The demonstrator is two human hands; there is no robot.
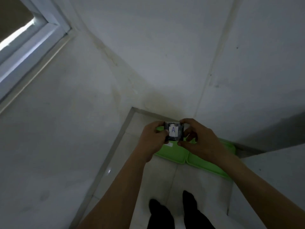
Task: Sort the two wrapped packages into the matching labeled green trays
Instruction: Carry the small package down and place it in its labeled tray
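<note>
A small dark wrapped package (173,131) with a white label marked "A" is held up in front of me. My left hand (152,140) grips its left side and my right hand (199,141) grips its right side. Below the hands, two green trays lie side by side on the tiled floor: the left tray (171,155) with a small white label partly hidden under the package, and the right tray (209,166), mostly covered by my right forearm. I see no other package.
The trays sit in a floor corner between white walls. A grey skirting strip (115,146) runs along the left wall. My dark-trousered legs (173,212) stand just in front of the trays. A window frame (33,38) is at the upper left.
</note>
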